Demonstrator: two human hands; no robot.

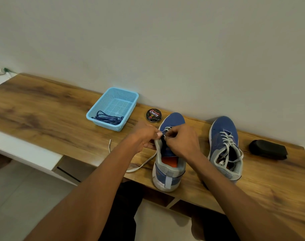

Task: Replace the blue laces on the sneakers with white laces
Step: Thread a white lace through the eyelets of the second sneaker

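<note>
Two blue sneakers stand on the wooden bench [61, 119]. The near sneaker [169, 164] carries a partly threaded white lace [144, 162]. The left hand [144, 136] and right hand [183, 141] pinch the lace at its eyelets with curled fingers. The second sneaker [224, 146] is fully laced. One basket [111, 108] holds blue laces [108, 118]. One polish tin [153, 115] and one black brush [268, 149] lie nearby.

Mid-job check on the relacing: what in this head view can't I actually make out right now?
- Eyelets of the left sneaker: hidden behind the left hand and right hand.
- White lace: which eyelet it enters is covered by the fingers.
- Blue laces in the basket: tangled, count unclear.
- Polish tin: small print too tiny.
- Objects at far left edge: cut off.
</note>
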